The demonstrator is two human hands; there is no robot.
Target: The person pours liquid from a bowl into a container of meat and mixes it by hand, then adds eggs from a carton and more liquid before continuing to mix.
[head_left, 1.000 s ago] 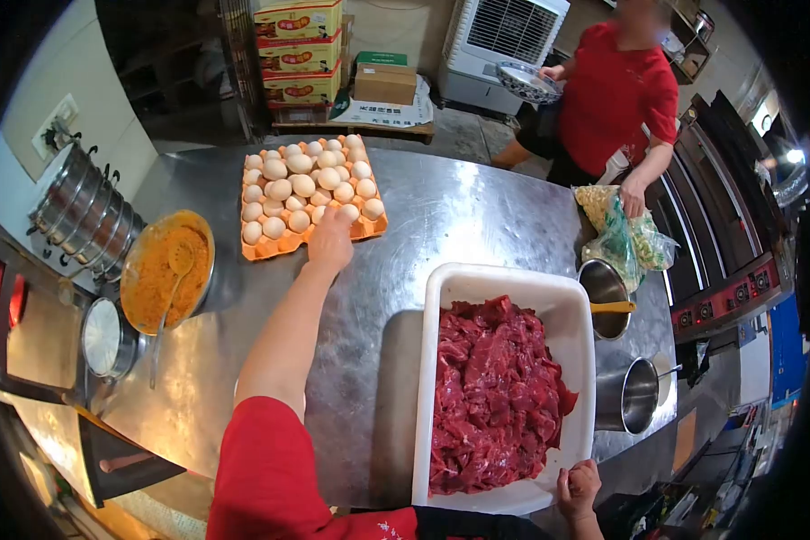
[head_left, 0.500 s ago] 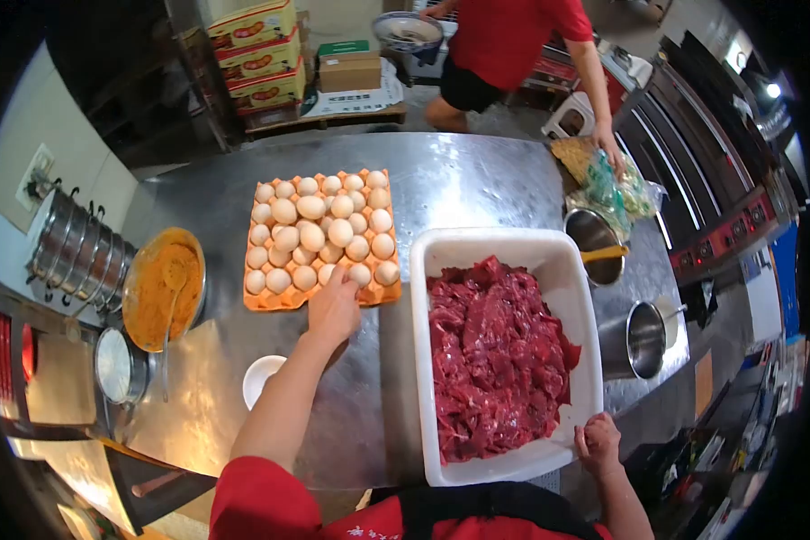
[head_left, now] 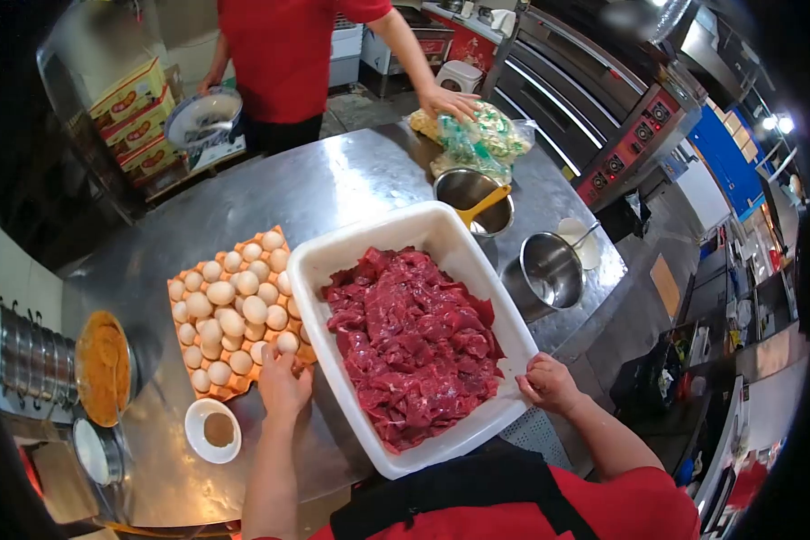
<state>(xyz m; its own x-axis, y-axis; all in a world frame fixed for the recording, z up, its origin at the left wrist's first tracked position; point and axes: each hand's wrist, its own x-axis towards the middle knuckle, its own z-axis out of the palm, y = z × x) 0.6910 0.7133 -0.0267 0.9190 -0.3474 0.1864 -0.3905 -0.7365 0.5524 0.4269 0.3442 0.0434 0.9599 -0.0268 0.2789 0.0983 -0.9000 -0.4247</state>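
Observation:
My left hand [head_left: 283,385] is at the near right corner of an orange egg tray [head_left: 231,389], fingertips closed around the near side of an egg [head_left: 287,342]. Several pale eggs fill the tray, some heaped on top. My right hand [head_left: 549,383] grips the near right rim of a white plastic tub [head_left: 382,461], its fingers curled over the edge. Sliced raw red meat [head_left: 414,346] lies heaped in the tub. Close to my left hand stands a small white bowl [head_left: 198,443] with brown powder [head_left: 218,429] in it.
Metal pots [head_left: 549,270] stand right of the tub, one with a yellow-handled utensil [head_left: 484,205]. Across the steel table [head_left: 333,180], a person in red [head_left: 279,63] holds a bowl [head_left: 203,119] and touches plastic bags [head_left: 486,139]. A basin of orange-brown contents [head_left: 103,369] stands left.
My view has turned, so the table appears tilted and shifted left. The other person now stands more upright, one hand still at the bags. Both my hands stay at the egg tray and tub.

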